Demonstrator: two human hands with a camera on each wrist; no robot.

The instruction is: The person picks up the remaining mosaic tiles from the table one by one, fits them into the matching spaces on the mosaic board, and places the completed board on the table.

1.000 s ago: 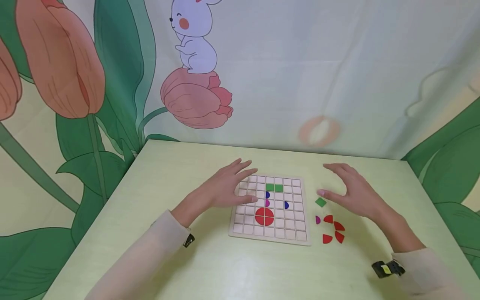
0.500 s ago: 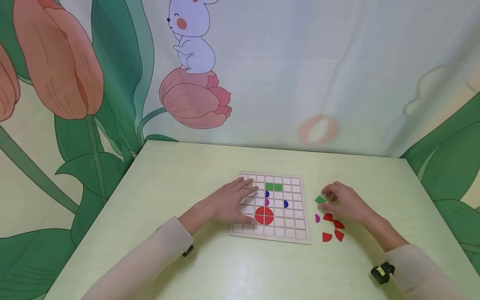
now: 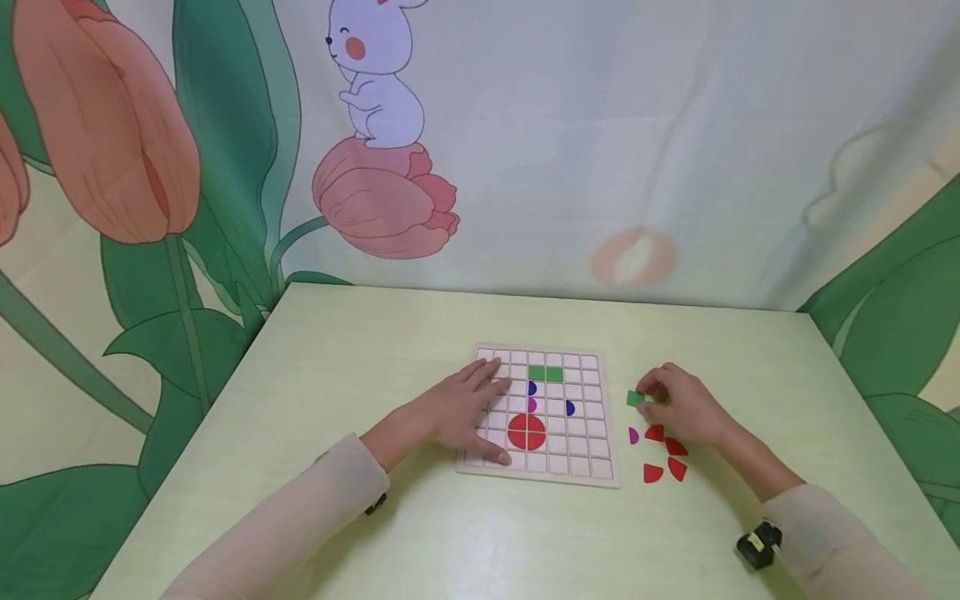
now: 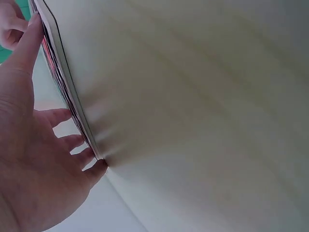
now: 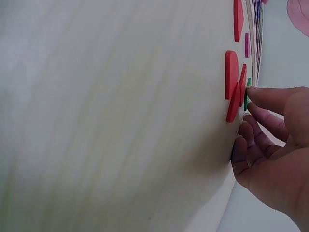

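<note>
My left hand lies with spread fingers over the left part of the white grid board; in the left wrist view its fingertips touch the board's edge. On the board sit two green squares, two dark blue half circles, a magenta half circle and a red circle made of quarter pieces. Right of the board, my right hand pinches a loose green square tile between thumb and index finger, at table level. The right wrist view shows this green tile edge-on at the fingertips.
Near my right hand lie a loose magenta half circle and several red quarter pieces. The pale table ends at the back against a printed curtain.
My right hand has come down onto the loose green tile, which has turned and shifted slightly left. My left hand has lowered onto the board's left side.
</note>
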